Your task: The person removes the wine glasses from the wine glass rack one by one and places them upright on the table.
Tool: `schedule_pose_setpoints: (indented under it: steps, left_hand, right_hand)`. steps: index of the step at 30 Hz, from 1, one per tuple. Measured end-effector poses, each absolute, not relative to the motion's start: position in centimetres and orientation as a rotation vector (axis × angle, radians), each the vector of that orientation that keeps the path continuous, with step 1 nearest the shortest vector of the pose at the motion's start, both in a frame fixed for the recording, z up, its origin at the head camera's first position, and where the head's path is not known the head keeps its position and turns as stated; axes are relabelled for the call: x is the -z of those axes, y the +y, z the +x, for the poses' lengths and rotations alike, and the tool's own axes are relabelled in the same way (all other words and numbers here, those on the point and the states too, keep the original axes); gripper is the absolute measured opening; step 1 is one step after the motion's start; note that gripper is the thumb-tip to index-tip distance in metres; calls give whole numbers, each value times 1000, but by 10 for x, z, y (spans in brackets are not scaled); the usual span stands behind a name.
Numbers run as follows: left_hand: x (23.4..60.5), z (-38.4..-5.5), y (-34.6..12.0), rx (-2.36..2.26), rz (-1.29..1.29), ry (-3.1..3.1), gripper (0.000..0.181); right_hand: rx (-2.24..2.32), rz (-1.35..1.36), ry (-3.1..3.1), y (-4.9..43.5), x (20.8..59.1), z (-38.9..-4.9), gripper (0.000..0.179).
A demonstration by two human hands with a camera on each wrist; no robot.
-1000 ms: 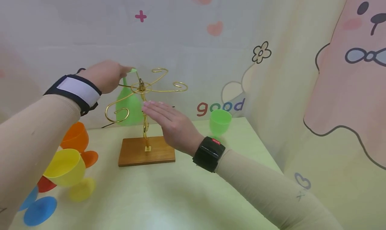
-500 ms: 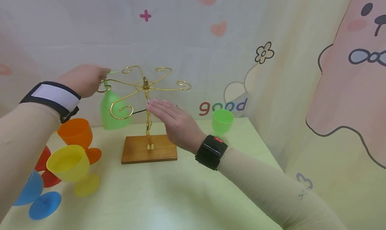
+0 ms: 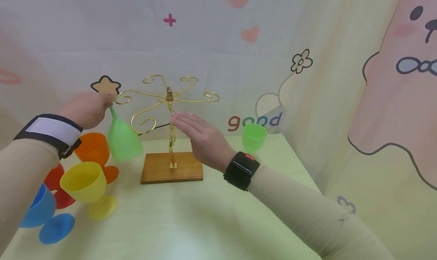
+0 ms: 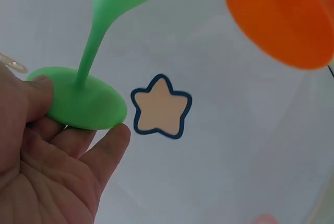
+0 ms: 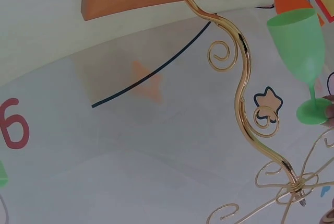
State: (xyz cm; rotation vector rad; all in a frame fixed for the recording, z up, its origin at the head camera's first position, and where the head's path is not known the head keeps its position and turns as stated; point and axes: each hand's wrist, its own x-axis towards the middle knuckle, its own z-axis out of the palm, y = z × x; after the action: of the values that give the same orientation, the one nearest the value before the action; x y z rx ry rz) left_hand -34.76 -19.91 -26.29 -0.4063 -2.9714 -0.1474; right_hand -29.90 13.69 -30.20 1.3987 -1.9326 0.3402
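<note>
My left hand (image 3: 89, 109) pinches a green plastic goblet (image 3: 123, 138) by its round foot (image 4: 86, 96), thumb on one side and fingers on the other. The goblet hangs upside down, bowl lowest, left of the gold wire rack (image 3: 169, 95). In the right wrist view the same goblet tilts mouth-up because that camera is turned. My right hand (image 3: 206, 138) is held beside the rack's wavy post (image 5: 241, 78), its fingers straight and together, the fingertips overlapping the post in the head view. The rack's curled arms carry nothing.
Orange (image 3: 92, 150), yellow (image 3: 83, 182), red (image 3: 54, 178) and blue (image 3: 39, 209) goblets lie tipped on the table at left. Another green goblet (image 3: 254, 137) is at the back right. The rack's wooden base (image 3: 160, 173) sits mid-table, before a patterned curtain.
The left hand has moved left and down with the green goblet, from behind the rack's arms to outside them. The right hand has kept its place at the post.
</note>
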Motion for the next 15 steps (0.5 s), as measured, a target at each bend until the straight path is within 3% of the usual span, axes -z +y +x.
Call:
schedule_pose_setpoints:
  steps: [6, 15]
  left_hand:
    - [270, -303, -182, 182, -445, -2981, 38]
    - [295, -276, -156, 269, -525, -3041, 42]
  right_hand:
    - [-336, 1396, -1935, 136, 301, -298, 49]
    - [-293, 1393, -1931, 137, 305, -300, 51]
